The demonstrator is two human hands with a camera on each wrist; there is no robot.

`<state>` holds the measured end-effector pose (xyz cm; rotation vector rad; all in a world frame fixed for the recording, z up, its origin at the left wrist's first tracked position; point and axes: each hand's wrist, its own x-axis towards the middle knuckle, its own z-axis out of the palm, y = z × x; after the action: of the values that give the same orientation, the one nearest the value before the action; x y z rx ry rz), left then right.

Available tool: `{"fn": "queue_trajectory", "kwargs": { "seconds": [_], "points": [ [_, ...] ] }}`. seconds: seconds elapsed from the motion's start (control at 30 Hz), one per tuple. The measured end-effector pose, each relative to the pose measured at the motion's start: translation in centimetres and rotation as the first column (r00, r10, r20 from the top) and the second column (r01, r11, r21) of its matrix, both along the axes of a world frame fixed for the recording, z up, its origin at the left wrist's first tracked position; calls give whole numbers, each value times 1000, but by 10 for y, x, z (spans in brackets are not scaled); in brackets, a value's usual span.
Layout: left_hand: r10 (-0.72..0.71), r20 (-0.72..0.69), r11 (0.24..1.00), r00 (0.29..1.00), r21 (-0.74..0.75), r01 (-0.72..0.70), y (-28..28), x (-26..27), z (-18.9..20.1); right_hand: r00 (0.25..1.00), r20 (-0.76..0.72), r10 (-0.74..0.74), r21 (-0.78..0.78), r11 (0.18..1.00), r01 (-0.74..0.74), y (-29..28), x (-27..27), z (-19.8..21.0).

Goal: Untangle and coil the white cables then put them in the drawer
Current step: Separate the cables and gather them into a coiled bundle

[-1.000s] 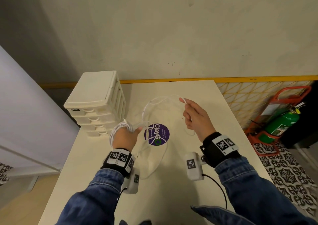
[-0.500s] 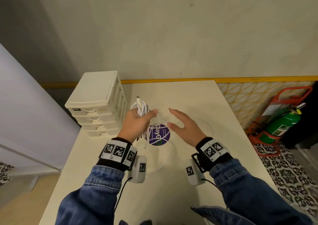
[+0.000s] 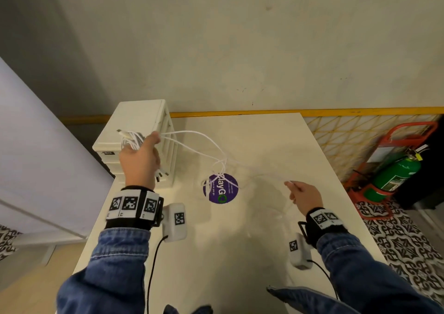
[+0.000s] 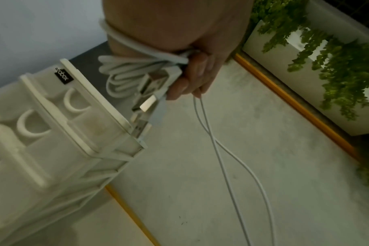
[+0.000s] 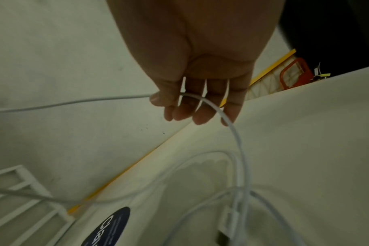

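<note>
Left wrist alone shows fingers gripping coiled cables

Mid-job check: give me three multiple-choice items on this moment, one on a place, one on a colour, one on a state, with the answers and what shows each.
1. Where does the drawer unit stand?
A. far left corner of the table
B. on the floor
C. near right edge of the table

2. What colour is the round sticker on the table?
A. red
B. purple
C. yellow

3. What is the left hand doing?
A. resting flat on the table
B. pulling a drawer open
C. gripping a coiled bundle of white cable

Answers:
1. A, the head view shows it in that corner.
2. B, purple with white lettering.
3. C, the left wrist view shows fingers curled round the loops; the right hand holds a loose strand.
</note>
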<state>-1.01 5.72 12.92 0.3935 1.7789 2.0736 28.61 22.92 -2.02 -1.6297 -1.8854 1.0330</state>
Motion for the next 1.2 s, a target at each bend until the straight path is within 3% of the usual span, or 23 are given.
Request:
{"fn": "queue_trajectory", "kwargs": {
  "seconds": [0.2, 0.33, 0.4, 0.47, 0.53, 0.6, 0.67, 0.73, 0.8, 0.97, 1.07, 1.13, 1.2],
  "points": [
    [90, 28, 996, 996, 22, -91, 4, 2, -5, 986, 97, -136, -47, 989, 141, 10, 11, -2],
    [148, 40, 988, 988, 31, -150, 1, -5, -1, 966, 239, -104, -64, 990, 122, 12, 15, -4],
    [64, 32, 997, 997, 31, -65, 2, -1, -2, 921, 388, -23, -120, 990, 76, 10, 9, 0],
    [-59, -22, 998, 998, 6, 60, 6, 12, -3, 908, 419, 0, -108, 993, 50, 4, -4, 10],
    [-128, -61, 992, 990, -9, 127, 13, 26, -3, 977, 213, -17, 128, 992, -11, -8, -24, 23],
    [-166, -39, 986, 985, 4, 166, 20, 37, -4, 993, -53, 106, 319, 944, -83, -26, -48, 41],
    [-229, -31, 973, 973, 6, 229, 25, 46, -4, 933, -146, 328, 157, 939, -305, -46, -71, 57],
    [-287, -43, 958, 957, 11, 288, 28, 51, -5, 851, -138, 506, -102, 848, -520, -62, -87, 61],
    [-292, -53, 956, 955, 18, 293, 28, 53, -4, 805, -134, 578, -149, 791, -593, -70, -95, 55],
    [-151, -30, 987, 988, -58, 149, 24, 29, -17, 845, -401, 355, -93, 901, -423, -68, -91, 49],
    [-333, -80, 916, 940, -265, 302, 18, 26, -33, 826, -461, 325, -80, 911, -404, -65, -92, 60],
    [-515, -75, 803, 854, -392, 449, 18, 38, -40, 800, -501, 331, -93, 898, -430, -67, -95, 65],
    [-648, -19, 695, 761, -424, 581, 21, 49, -44, 793, -526, 307, -114, 899, -424, -70, -97, 67]
  ]
}}
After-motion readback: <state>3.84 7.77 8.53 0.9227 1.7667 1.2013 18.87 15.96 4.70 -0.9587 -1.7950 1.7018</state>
